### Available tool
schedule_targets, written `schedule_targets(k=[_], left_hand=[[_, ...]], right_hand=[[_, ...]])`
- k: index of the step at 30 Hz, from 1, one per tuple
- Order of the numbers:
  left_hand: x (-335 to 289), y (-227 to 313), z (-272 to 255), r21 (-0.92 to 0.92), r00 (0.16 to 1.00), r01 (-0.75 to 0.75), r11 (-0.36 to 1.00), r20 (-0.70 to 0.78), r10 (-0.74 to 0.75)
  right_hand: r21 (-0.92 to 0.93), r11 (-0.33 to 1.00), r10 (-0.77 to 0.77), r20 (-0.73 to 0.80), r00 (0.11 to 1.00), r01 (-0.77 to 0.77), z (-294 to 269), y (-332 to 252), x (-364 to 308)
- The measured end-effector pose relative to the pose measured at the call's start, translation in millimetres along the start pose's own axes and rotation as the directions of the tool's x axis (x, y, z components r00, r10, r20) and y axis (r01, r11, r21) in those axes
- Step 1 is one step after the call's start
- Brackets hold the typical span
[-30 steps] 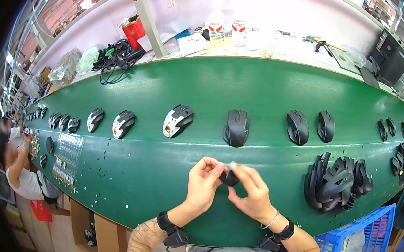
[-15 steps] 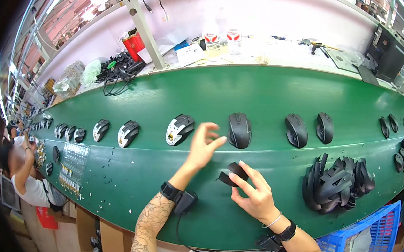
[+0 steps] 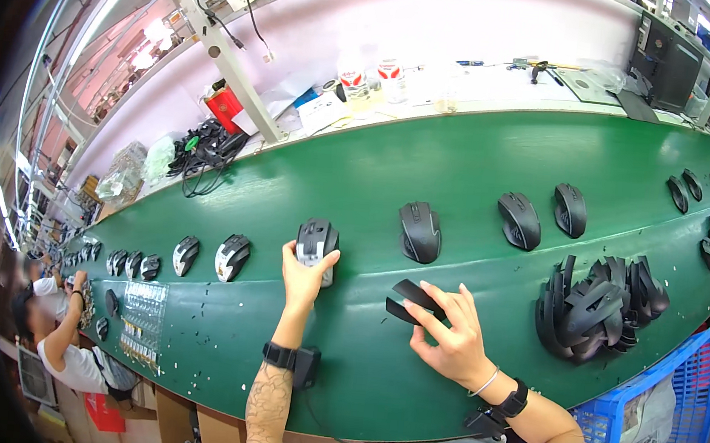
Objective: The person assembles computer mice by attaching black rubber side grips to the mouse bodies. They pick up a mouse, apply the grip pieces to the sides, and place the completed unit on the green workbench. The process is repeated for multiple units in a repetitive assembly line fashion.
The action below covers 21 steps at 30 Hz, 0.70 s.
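Left hand (image 3: 302,278): wrapped around a black-and-white mouse (image 3: 317,237), thumb on right flank, fingers along left. Looked secure; couldn't tell from this angle whether lifted or resting.
Right hand (image 3: 457,342): pinched two thin black panels (image 3: 418,294) between thumb and fingertips. Held above the green bench (image 3: 360,166), clear of the mouse, free ends fanned apart and pointing left.
Mouse position: ahead of the left forearm, left of a plain black mouse (image 3: 420,231), with more half-white mice (image 3: 233,258) farther left.
Panel pile (image 3: 581,318): heaped to the right of the right hand, overlapping and tangled-looking, near the blue crate (image 3: 695,387).
Mouse grip: called for even pressure on both flanks, thumb opposite fingers, no leaning on the buttons. Probably best kept level, with the top face unblocked.
Panel grip: called for a light fingertip pinch near one end. Looked thin, so likely easy to flex or scuff under a hard squeeze.
Panel gap: worth preserving, as judged here; with faces kept apart, probably less rubbing and easier separation by touch.
Panel facing: needed checking before any closer handling; couldn't tell inner from outer face at this size.
Small dark scraps (image 3: 212,303): scattered left of the left forearm. Merited keeping off mouse and panels, to avoid trapped grit.
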State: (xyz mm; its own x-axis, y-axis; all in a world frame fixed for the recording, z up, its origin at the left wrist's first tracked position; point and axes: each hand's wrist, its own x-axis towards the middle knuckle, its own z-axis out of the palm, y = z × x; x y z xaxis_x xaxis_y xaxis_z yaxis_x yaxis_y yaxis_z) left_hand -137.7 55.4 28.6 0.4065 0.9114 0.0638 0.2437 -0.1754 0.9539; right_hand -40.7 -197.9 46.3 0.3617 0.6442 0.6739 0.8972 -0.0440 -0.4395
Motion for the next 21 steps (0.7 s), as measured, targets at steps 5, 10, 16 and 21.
schedule_targets(k=[5, 10, 16, 21], left_hand=[[-52.8, 32.4, -1.3, -0.705, 0.784, 0.619, 0.345, 0.53, -0.324], [-86.1, 14.8, 3.9, -0.665, 0.673, 0.739, 0.107, 0.723, -0.155], [-107.9, 17.2, 14.1, -0.623, 0.771, 0.632, 0.461, 0.569, -0.288], [-120.9, 16.8, 19.2, -0.693, 0.797, 0.584, 0.422, 0.588, -0.138]], right_hand=[[0.244, 0.967, 0.079, -0.005, 0.997, -0.076, -0.1, -1.5, 2.2], [0.317, 0.934, 0.174, -0.006, 0.985, -0.163, 2.9, -10.8, 3.3], [0.341, 0.909, 0.256, -0.009, 0.967, -0.238, 10.7, -9.8, -3.1], [0.344, 0.898, 0.279, 0.035, 0.96, -0.274, 18.2, -18.8, -3.2]])
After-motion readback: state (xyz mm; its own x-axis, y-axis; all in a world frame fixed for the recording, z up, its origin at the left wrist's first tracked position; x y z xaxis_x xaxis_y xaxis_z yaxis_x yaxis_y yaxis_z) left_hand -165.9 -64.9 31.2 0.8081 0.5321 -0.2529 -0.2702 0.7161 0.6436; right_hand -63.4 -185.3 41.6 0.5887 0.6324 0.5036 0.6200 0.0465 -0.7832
